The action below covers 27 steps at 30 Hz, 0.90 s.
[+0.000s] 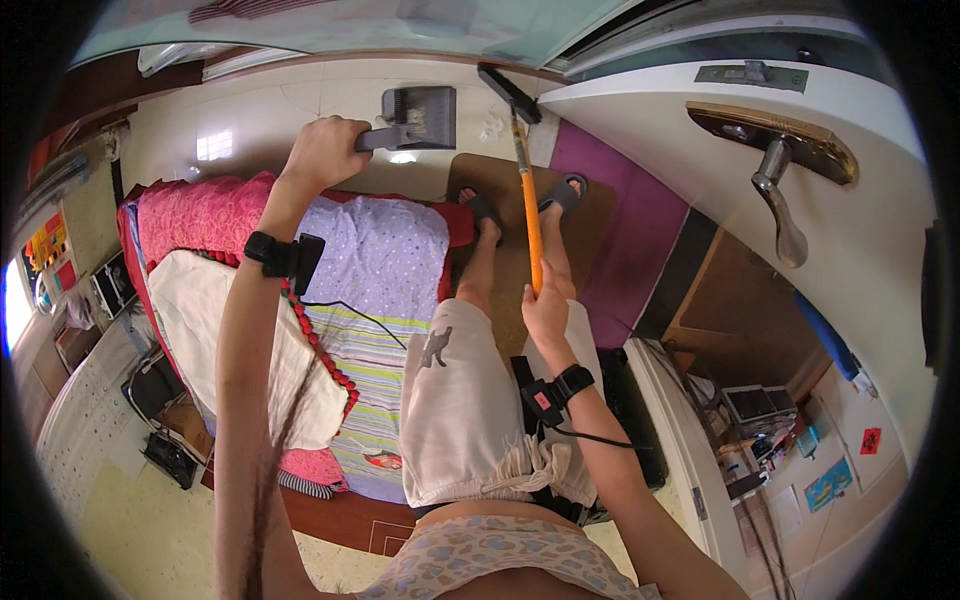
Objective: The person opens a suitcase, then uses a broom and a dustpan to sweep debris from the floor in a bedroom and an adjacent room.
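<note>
My left hand (pixel 328 150) is closed around the handle of a grey dustpan (pixel 439 120), which is low over or on the tiled floor and holds some light debris. The orange handle of a broom (pixel 532 217) is gripped in my right hand (pixel 547 304). Its black bristle head (pixel 510 94) lies to the right of the dustpan, apart from it. Between the two, small whitish scraps (pixel 491 126) lie on the tiles. Each of my wrists wears a black strap with a device.
To the left stands a bed with a dotted and striped sheet (pixel 367 255) and a cream cloth (pixel 225 330). My slippered feet are on a brown mat (pixel 592 217) beside a purple mat (pixel 622 232). A white door with a metal handle (pixel 776 195) stands at the right.
</note>
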Each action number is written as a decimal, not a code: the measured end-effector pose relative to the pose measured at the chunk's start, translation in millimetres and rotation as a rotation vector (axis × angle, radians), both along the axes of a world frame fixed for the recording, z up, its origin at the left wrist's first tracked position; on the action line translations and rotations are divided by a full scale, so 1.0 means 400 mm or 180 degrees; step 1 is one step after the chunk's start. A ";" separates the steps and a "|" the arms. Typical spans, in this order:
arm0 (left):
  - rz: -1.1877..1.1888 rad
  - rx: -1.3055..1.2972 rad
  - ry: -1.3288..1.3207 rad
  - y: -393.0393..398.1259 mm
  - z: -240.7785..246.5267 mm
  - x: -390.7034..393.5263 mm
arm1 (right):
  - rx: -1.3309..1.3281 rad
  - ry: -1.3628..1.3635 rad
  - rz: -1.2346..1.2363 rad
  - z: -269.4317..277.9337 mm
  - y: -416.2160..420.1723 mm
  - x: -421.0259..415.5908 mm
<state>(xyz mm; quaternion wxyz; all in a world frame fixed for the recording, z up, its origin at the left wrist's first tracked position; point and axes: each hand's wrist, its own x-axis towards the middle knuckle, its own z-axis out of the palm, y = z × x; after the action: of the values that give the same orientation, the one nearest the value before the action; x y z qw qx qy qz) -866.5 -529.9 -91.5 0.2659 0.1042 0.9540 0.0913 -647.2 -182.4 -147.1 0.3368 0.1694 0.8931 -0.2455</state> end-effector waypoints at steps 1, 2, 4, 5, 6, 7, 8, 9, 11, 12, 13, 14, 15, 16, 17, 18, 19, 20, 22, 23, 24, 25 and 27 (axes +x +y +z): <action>0.0007 0.0033 -0.0010 -0.001 -0.010 0.003 | -0.0002 0.0021 0.0010 -0.007 0.000 0.007; 0.0013 0.0065 -0.0020 -0.001 -0.027 0.011 | -0.0005 0.0042 0.0020 -0.013 0.000 0.014; -0.0006 0.0091 -0.0018 0.008 -0.036 0.022 | -0.0022 0.0040 0.0011 -0.017 -0.003 0.019; -0.0036 0.0083 -0.0003 0.013 -0.038 0.031 | -0.0039 0.0018 -0.0010 -0.019 -0.011 0.023; -0.0071 0.0077 0.0011 0.022 -0.037 0.036 | -0.0052 -0.0004 -0.0038 -0.019 -0.019 0.026; -0.0070 0.0074 -0.0055 0.029 -0.036 0.039 | -0.0068 -0.0033 -0.0015 -0.021 -0.027 0.027; -0.0069 0.0069 -0.0121 0.036 -0.035 0.042 | -0.0084 -0.0063 0.0008 -0.023 -0.036 0.026; -0.0068 0.0066 -0.0184 0.040 -0.035 0.043 | -0.0099 -0.0090 0.0031 -0.023 -0.046 0.022; -0.0136 0.0102 0.0010 0.040 -0.048 0.054 | -0.0237 -0.0244 -0.0053 -0.018 -0.070 0.021; -0.0172 0.0122 0.0110 0.042 -0.052 0.058 | -0.0315 -0.0284 -0.0127 -0.016 -0.082 0.023; -0.0155 0.0125 0.0096 0.042 -0.055 0.060 | -0.0394 -0.0323 -0.0201 -0.015 -0.097 0.025; -0.0137 0.0126 0.0082 0.041 -0.057 0.062 | -0.0404 -0.0343 -0.0203 -0.025 -0.114 0.034; -0.0110 0.0130 0.0061 0.040 -0.061 0.065 | -0.0484 -0.0428 -0.0304 -0.021 -0.133 0.032; -0.0097 0.0123 0.0012 0.042 -0.061 0.065 | -0.0565 -0.0511 -0.0410 -0.013 -0.152 0.027; -0.0080 0.0115 -0.0038 0.044 -0.062 0.066 | -0.0646 -0.0595 -0.0512 -0.005 -0.173 0.022; -0.0085 0.0108 -0.0079 0.052 -0.057 0.062 | -0.0691 -0.0067 -0.0449 -0.042 -0.184 0.056; -0.0088 0.0101 -0.0062 0.051 -0.060 0.066 | -0.0784 -0.0034 -0.0407 -0.051 -0.196 0.061; -0.0089 0.0094 -0.0044 0.050 -0.066 0.072 | -0.0877 -0.0001 -0.0363 -0.061 -0.206 0.064; -0.0115 0.0097 -0.0075 0.059 -0.067 0.066 | -0.1076 0.0348 -0.0251 -0.124 -0.205 0.090; -0.0124 0.0101 -0.0126 0.064 -0.065 0.061 | -0.1169 0.0523 -0.0195 -0.154 -0.204 0.103; -0.0113 0.0093 -0.0178 0.063 -0.064 0.060 | -0.1470 0.0589 -0.0189 -0.172 -0.196 0.081; -0.0121 0.0108 -0.0110 0.065 -0.063 0.060 | -0.1777 0.0281 -0.0519 -0.172 -0.188 0.082; -0.0144 0.0139 0.0026 0.070 -0.065 0.059 | -0.2261 -0.0327 -0.1275 -0.156 -0.172 0.074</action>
<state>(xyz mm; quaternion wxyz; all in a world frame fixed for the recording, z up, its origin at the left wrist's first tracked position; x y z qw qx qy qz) -842.9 -501.7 -117.5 0.2618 0.1318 0.9502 0.1056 -617.8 -251.3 -209.4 0.3641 0.2251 0.6841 -0.5905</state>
